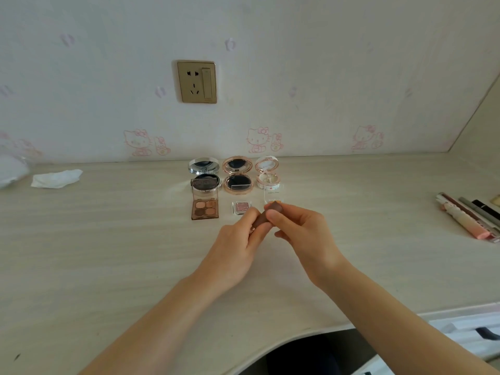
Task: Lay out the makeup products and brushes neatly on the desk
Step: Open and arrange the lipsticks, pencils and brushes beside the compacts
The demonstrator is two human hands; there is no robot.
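Note:
Both my hands hold one brown lipstick tube (263,219) above the desk's middle. My left hand (240,243) grips its lower end, and my right hand (295,228) pinches its upper end. Behind them stand three open round compacts in a row: a silver one (204,171), a rose-gold one (238,173) and a pale pink one (267,170). In front of those lie an open four-pan eyeshadow palette (204,203), a small single glitter eyeshadow (241,207) and a small open clear case (273,194), partly hidden by the tube.
A bundle of pencils, tubes and brushes (470,215) lies at the desk's right edge. A crumpled white tissue (55,178) sits at the far left. A wall socket (197,82) is above the compacts. The desk's curved front edge (297,334) runs below my arms.

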